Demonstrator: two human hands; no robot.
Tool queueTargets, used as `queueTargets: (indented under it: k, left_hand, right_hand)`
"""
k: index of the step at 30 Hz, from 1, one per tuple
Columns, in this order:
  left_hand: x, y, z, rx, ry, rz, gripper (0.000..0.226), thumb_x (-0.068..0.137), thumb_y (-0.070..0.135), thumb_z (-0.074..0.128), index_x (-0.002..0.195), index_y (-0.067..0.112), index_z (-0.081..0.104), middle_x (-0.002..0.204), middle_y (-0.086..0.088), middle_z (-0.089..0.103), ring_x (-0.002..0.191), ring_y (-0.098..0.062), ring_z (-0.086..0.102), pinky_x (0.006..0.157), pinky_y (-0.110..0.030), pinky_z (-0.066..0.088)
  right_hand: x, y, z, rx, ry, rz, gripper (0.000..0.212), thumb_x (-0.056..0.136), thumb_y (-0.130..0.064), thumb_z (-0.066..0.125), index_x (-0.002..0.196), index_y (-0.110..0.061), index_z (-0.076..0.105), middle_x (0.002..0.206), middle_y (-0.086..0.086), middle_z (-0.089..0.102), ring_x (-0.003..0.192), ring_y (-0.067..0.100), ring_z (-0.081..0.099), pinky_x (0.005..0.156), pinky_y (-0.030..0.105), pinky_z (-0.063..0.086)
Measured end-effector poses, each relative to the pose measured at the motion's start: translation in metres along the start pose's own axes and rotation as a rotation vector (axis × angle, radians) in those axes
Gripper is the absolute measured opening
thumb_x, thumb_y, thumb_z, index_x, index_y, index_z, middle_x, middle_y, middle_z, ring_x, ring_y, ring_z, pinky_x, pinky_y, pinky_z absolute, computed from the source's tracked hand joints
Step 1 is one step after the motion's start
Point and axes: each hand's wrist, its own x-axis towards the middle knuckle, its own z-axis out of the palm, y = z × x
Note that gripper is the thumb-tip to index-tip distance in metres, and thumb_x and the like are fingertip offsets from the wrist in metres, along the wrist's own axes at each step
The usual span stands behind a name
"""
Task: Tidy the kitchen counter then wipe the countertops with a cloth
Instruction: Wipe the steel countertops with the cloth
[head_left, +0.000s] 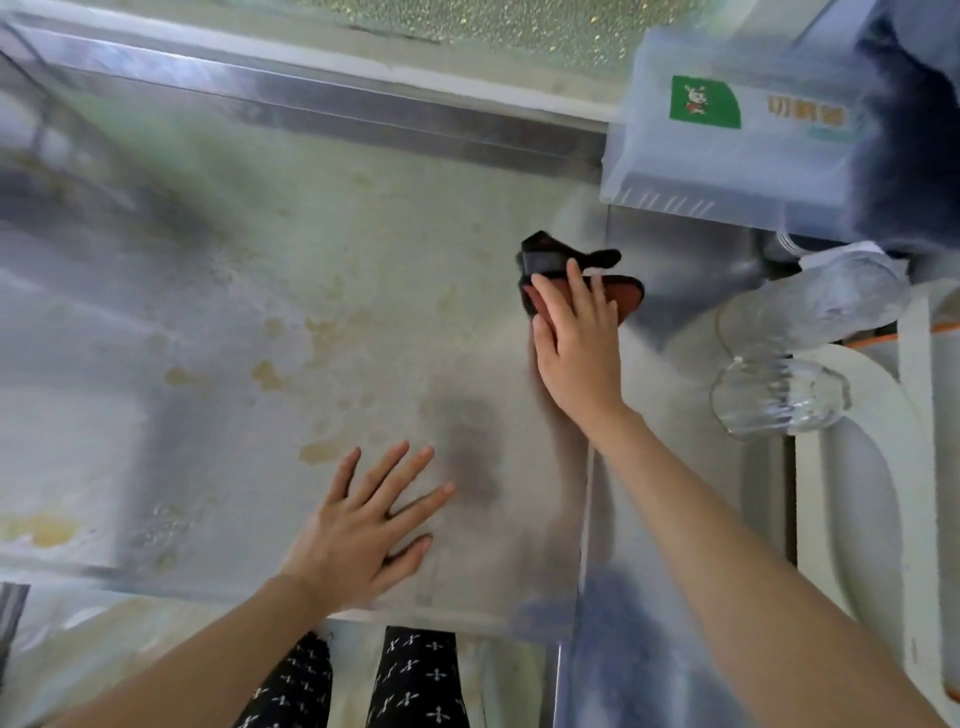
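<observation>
Nearest, at the bottom edge, dark trousers (410, 675) with a small white cross print, standing against the near rim of the steel countertop (234, 322). Just beyond that rim, left hand (358, 525) laid flat on the metal, palm down, fingers spread and pointing far-right, gripping nothing. Yellowish stains (322, 332) scattered over the dull surface to the left and beyond that hand, with a larger patch near the left edge. Further on and to the right, right hand (576, 343) stretched out from a bare forearm, palm down, fingers extended and pressing on the cloth (571, 280) rather than closed around it. Cloth dark with a reddish-brown face, bunched, long axis lying roughly left to right across the counter, one end poking out toward the right past the fingertips, a black folded lump at the left; sitting on the countertop close to the seam with the neighbouring steel surface. To the right, well apart from the cloth, clear glass vessels (779, 395), blurred. Farthest, at the upper right, a translucent plastic box (727, 150) with a green label, against the raised back edge of the counter.
</observation>
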Motion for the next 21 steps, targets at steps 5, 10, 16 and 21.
queueTargets:
  k: [5,10,16,21]
  left_hand:
    - [-0.002,0.000,0.003,-0.026,0.000,0.014,0.050,0.091,0.049,0.036,0.139,0.034,0.039,0.150,-0.006,0.033,0.140,-0.026,0.026,0.107,-0.055,0.026]
    - [-0.002,0.001,0.002,-0.039,-0.001,0.005,0.048,0.092,0.048,0.037,0.137,0.032,0.044,0.148,-0.007,0.036,0.138,-0.026,0.029,0.108,-0.053,0.026]
    - [-0.017,-0.006,-0.016,-0.125,0.016,-0.543,0.063,0.090,0.053,0.030,0.143,0.019,0.033,0.151,-0.004,0.027,0.140,-0.020,0.019,0.117,-0.041,-0.004]
    - [-0.055,-0.047,-0.016,-0.054,-0.047,-0.729,0.087,0.084,0.071,0.018,0.148,0.012,0.008,0.155,-0.009,0.008,0.144,-0.024,0.005,0.116,-0.043,-0.008]
  right_hand:
    - [-0.068,-0.027,0.014,-0.049,-0.228,-0.503,0.039,0.093,-0.027,0.043,0.132,-0.027,0.047,0.148,0.009,0.037,0.137,0.038,0.030,0.108,0.053,0.024]
    - [0.001,-0.016,0.000,-0.062,-0.214,-0.314,0.048,0.097,-0.027,0.039,0.144,-0.024,0.031,0.153,0.009,0.027,0.141,0.034,0.020,0.113,0.055,0.020]
    - [0.006,-0.061,0.025,0.011,-0.085,-0.041,0.054,0.094,-0.027,0.045,0.144,-0.009,0.032,0.150,0.011,0.032,0.139,0.035,0.026,0.112,0.054,0.022]
    - [-0.068,-0.093,0.040,-0.073,-0.316,-0.589,0.053,0.093,-0.041,0.040,0.141,-0.017,0.038,0.148,0.004,0.038,0.136,0.031,0.034,0.108,0.048,0.028]
